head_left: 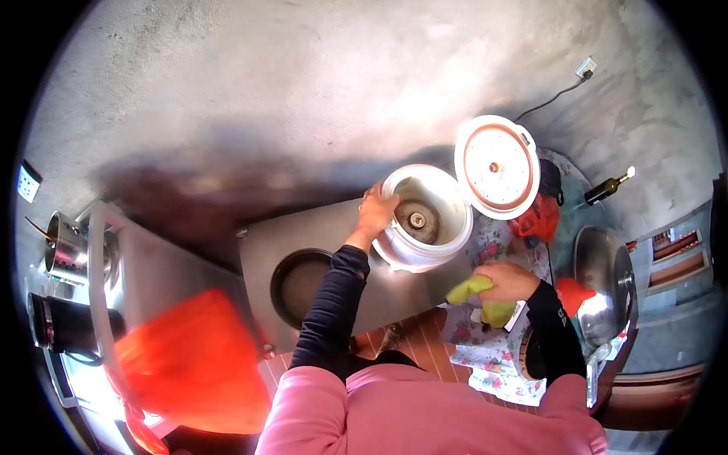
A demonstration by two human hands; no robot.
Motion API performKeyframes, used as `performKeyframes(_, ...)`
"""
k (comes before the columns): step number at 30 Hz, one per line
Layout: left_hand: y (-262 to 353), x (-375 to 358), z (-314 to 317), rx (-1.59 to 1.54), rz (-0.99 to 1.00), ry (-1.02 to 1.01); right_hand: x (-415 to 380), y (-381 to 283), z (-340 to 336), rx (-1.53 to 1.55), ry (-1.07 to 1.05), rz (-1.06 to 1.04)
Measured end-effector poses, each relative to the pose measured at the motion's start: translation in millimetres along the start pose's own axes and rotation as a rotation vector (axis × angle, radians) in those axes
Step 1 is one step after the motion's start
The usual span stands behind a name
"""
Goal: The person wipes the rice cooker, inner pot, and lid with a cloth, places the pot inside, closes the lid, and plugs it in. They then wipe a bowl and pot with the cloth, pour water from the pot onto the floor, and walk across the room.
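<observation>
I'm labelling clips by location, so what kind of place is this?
Probably a home kitchen: an open rice cooker on a metal counter, a large metal basin, and a dark bottle.

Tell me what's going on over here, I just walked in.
Someone in a pink top is at a metal counter with an open rice cooker. Their left hand grips its rim, while the right hand holds a yellow-green cloth off to the side, apart from the cooker. The lid is swung up, and no inner pot sits inside, so the round heating plate shows at the bottom.
</observation>
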State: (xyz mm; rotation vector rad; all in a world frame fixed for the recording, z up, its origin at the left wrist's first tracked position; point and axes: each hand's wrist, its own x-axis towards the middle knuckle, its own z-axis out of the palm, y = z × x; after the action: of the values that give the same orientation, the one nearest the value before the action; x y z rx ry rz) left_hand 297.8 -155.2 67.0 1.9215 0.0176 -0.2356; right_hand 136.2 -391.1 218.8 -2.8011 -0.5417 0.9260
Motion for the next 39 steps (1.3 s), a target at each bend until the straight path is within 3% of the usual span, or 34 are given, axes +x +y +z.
performKeyframes(2,4,-4,-1,-0.026,-0.002,0.024,6,-2,7,0.226,0.286,-0.069)
performKeyframes(3,4,-6,-2,-0.021,-0.001,0.020,14,-8,8,0.231,0.289,-0.066)
performKeyframes(5,7,-9,-2,-0.008,0.000,0.057,37,-26,5,0.413,0.627,-0.146)
performKeyframes(7,-8,3,2,0.000,0.049,0.026,67,-54,7,0.383,0.892,-0.227)
performKeyframes(10,-15,8,1,-0.058,0.102,0.011,83,-84,21,0.124,0.753,-0.141)
performKeyframes(13,-32,22,10,-0.190,0.108,0.028,78,-73,38,0.011,0.735,-0.143)
performKeyframes(15,-24,14,7,-0.136,0.083,0.032,56,-59,42,0.007,0.623,0.045)
performKeyframes(17,-19,12,7,-0.147,0.082,0.022,42,-41,45,-0.016,0.688,0.050)
performKeyframes(19,-18,8,6,-0.187,0.063,0.052,30,-31,37,-0.073,0.668,0.299)
performKeyframes(22,-17,6,9,-0.215,0.063,0.107,15,-8,15,-0.131,0.867,0.462)
performKeyframes(27,-4,-4,4,-0.198,0.030,0.111,40,-18,-4,-0.213,1.130,0.383)
performKeyframes(29,-5,-3,4,-0.219,0.037,0.110,63,-19,-9,-0.165,0.922,0.550)
performKeyframes(32,0,-7,3,-0.190,0.077,0.167,100,0,1,-0.184,0.695,0.615)
performKeyframes(39,13,-24,7,-0.145,0.172,0.437,80,-12,-5,-0.145,0.422,0.508)
